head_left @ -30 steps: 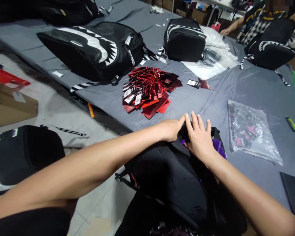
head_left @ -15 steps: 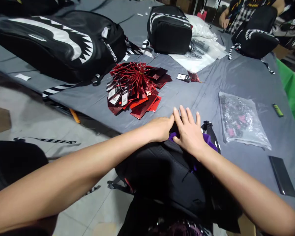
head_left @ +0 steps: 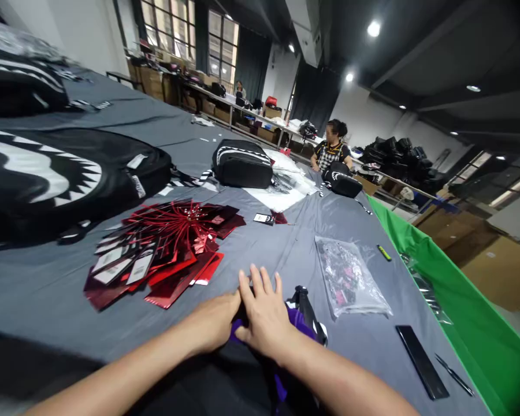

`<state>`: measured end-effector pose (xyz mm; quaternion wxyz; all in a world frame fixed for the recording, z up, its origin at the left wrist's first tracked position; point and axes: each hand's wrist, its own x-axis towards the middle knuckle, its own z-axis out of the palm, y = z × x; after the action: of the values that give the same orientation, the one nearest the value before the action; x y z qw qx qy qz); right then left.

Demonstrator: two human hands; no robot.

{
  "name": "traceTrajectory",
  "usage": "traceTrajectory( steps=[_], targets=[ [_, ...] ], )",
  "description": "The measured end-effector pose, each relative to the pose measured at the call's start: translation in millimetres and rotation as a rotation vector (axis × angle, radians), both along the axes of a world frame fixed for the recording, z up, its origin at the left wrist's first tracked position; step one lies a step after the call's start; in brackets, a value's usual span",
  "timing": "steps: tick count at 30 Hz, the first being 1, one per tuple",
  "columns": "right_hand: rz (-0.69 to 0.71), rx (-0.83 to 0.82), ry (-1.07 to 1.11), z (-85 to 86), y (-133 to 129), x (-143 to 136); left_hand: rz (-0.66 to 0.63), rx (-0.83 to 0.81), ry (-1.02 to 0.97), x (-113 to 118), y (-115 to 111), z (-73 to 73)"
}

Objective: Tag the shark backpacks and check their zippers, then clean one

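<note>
A black bag with purple lining [head_left: 301, 320] lies at the near table edge, mostly hidden by my arms. My left hand [head_left: 219, 318] is closed on the bag's upper edge, its fingertips partly hidden. Spread over the same edge, my right hand [head_left: 264, 315] has its fingers apart and its thumb beside the purple fabric. Left of my hands, a fan of red and black hang tags [head_left: 182, 248] with red cords covers the grey table. One black tag with a white label [head_left: 264, 219] lies beyond them.
Black backpacks with shark-mouth prints [head_left: 69, 173] [head_left: 242, 164] stand left and ahead. A clear bag of small parts [head_left: 351, 277], a black phone-like slab [head_left: 422, 361], tweezers [head_left: 454, 374] and a yellow-green lighter [head_left: 384, 252] lie right. A person [head_left: 333, 150] is across the table.
The view has tilted up, bringing the room, windows and ceiling into sight. My hands appear lower and further left in the picture, with nearly the same pose on the bag.
</note>
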<state>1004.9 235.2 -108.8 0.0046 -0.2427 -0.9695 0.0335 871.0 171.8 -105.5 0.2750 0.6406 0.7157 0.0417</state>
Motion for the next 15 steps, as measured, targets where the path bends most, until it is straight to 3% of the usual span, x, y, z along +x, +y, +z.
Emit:
traceTrajectory(
  steps=[6, 15],
  targets=[
    [-0.041, 0.068, -0.061, 8.2, -6, 6, 0.013, -0.022, 0.023, -5, -6, 21.1],
    [-0.016, 0.093, 0.000, -2.3, 1, -3, -0.010, -0.128, 0.059, -12, 0, 25.0]
  ],
)
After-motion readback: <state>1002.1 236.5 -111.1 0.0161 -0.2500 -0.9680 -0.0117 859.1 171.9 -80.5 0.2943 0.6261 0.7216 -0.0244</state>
